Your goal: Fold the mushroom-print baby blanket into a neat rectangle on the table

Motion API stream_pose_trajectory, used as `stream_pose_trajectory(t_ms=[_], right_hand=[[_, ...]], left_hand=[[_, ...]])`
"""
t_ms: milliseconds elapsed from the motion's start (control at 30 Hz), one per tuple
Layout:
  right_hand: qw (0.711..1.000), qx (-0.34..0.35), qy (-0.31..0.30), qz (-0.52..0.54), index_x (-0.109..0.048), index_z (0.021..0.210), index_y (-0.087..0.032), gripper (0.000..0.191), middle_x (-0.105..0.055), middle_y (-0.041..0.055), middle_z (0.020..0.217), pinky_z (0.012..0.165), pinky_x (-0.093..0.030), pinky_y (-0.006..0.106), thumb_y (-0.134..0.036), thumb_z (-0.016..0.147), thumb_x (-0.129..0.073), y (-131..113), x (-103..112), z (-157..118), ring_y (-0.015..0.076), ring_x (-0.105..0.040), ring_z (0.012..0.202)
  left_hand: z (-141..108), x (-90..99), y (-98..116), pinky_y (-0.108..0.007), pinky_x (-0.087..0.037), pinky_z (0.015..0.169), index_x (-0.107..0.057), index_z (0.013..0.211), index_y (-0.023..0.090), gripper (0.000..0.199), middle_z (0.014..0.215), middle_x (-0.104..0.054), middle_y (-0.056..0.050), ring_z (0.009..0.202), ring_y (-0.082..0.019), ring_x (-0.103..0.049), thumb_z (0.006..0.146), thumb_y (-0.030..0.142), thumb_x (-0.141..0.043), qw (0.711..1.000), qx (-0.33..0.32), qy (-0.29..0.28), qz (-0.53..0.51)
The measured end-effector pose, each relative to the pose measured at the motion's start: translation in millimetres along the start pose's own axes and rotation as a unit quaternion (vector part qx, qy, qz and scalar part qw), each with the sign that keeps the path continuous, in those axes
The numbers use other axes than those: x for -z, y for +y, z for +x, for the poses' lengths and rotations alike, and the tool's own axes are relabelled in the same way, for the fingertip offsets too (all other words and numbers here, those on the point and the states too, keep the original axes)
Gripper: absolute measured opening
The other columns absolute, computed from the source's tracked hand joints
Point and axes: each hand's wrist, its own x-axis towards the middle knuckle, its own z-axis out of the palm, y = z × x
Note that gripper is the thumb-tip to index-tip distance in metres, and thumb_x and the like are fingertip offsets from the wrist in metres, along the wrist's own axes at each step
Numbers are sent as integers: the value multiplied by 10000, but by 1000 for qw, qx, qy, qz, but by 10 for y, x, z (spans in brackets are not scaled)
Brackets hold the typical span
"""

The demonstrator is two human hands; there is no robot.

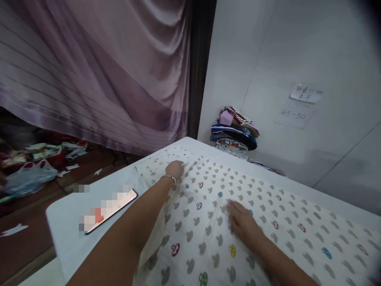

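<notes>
A white cloth [208, 242] printed with grey and coloured mushrooms is spread over a white table. My left hand [175, 170], with a bracelet at the wrist, reaches to the far part of the cloth. Its fingers are closed on the fabric near where a differently printed portion shows, and the fingertips are mostly turned away from view. Lower and to the right, my right hand [240, 219] lies on the cloth with fingers stretched out, a little blurred. Small creases run through the fabric between the two hands.
A lit phone [111, 212] lies on the white table [70, 212] left of my forearm. Folded clothes [233, 133] are stacked by the wall, which bears handwritten papers [293, 114]. A pinkish curtain [127, 79] hangs behind; bags [26, 178] and scraps lie on the floor.
</notes>
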Motion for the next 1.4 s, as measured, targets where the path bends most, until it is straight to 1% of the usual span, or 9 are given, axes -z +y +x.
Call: stream_pose_trajectory(t_ms=[100, 267, 367, 500, 600, 833, 1100, 1233, 1400], right_hand=[[999, 7, 25, 22, -530, 1310, -206, 453, -397, 95, 1445, 1076, -293, 469, -265, 891, -366, -32, 93, 162, 275, -342, 1335], [998, -13, -55, 31, -423, 1395, -237, 500, -297, 65, 1500, 1103, -211, 490, -403, 937, -310, -214, 12, 381, 267, -237, 1385], [998, -20, -60, 5, -417, 1399, -239, 501, -281, 45, 1508, 1117, -164, 482, -402, 947, -276, -298, -71, 402, 247, -211, 1394], [999, -19, -46, -7, -437, 1384, -250, 490, -301, 31, 1500, 1115, -178, 468, -402, 950, -269, -314, -93, 376, 239, -230, 1388], [999, -15, -35, -11, -439, 1381, -258, 483, -306, 25, 1499, 1114, -183, 464, -398, 950, -271, -296, -94, 366, 234, -238, 1384], [1000, -14, -25, -5, -442, 1377, -273, 476, -310, 19, 1497, 1113, -184, 470, -404, 951, -273, -280, -134, 368, 234, -242, 1383], [1000, -12, -21, -10, -454, 1369, -273, 468, -320, 28, 1493, 1109, -195, 480, -396, 949, -287, -286, -137, 372, 241, -253, 1379], [1000, -10, -16, -4, -450, 1371, -282, 463, -322, 25, 1491, 1106, -200, 484, -395, 949, -297, -284, -137, 370, 248, -260, 1375], [1000, -9, -13, -5, -452, 1369, -285, 459, -329, 21, 1489, 1111, -198, 480, -391, 950, -297, -286, -127, 365, 245, -259, 1375]], left_hand=[[21, -13, 52, -286, -482, 746, -672, 952, 191, 264, 1047, -676, -113, 973, -236, -625, 785, 287, -491, 1000, -7, -7, -3], [97, -61, 177, -311, -483, 767, -655, 969, 168, 322, 1038, -672, -133, 967, -252, -625, 776, 394, -528, 1000, -23, 0, 8], [136, -129, 265, -323, -475, 801, -641, 1000, 174, 325, 1029, -672, -131, 988, -251, -620, 804, 395, -504, 999, -50, 13, 12], [187, -169, 347, -341, -459, 844, -623, 1043, 187, 292, 1044, -665, -127, 1025, -241, -608, 853, 319, -444, 996, -77, 33, 10], [250, -131, 300, -357, -451, 863, -594, 1103, 176, 313, 1120, -634, -148, 1061, -249, -590, 869, 275, -412, 997, -58, 54, 1], [380, -98, 120, -290, -470, 786, -666, 960, 187, 254, 1080, -668, -98, 1005, -225, -612, 818, 279, -477, 999, -20, 14, -35], [470, -139, 326, -307, -471, 777, -674, 933, 196, 306, 1042, -683, -93, 968, -237, -620, 798, 414, -508, 998, -35, 3, -60], [541, -210, 375, -303, -468, 789, -674, 932, 205, 279, 1056, -678, -92, 995, -234, -614, 811, 374, -488, 997, -38, 17, -64], [616, -292, 343, -335, -473, 798, -639, 1046, 163, 343, 1119, -648, -150, 1036, -258, -603, 854, 297, -389, 997, 8, 35, -68]])
